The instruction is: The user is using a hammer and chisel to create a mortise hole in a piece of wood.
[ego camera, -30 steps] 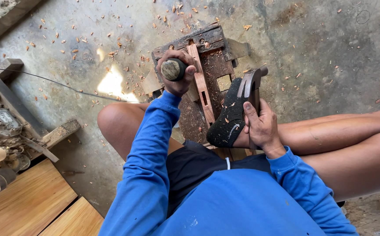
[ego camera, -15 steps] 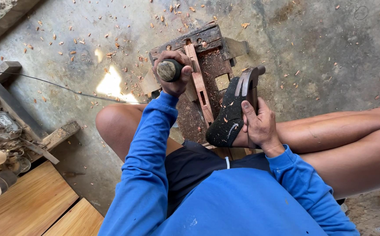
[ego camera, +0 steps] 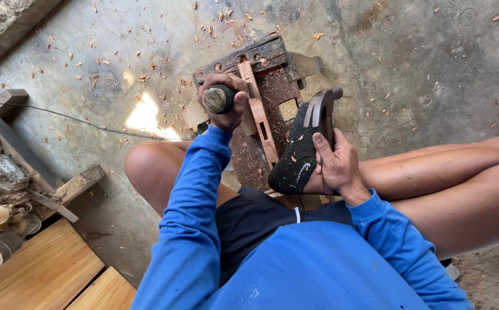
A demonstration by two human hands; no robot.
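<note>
Head view, left hand (ego camera: 224,103) unmoved, chisel handle (ego camera: 217,99) gripped

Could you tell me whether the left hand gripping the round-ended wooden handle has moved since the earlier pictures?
No. The left hand stays closed on the round-ended wooden handle, at the same spot beside the reddish wooden strip on the dark wooden block.

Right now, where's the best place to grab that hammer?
Hold the hammer by its handle below the metal claw head, where the right hand grips it. Come from the person's side: the head points away, toward the wooden block.
</note>
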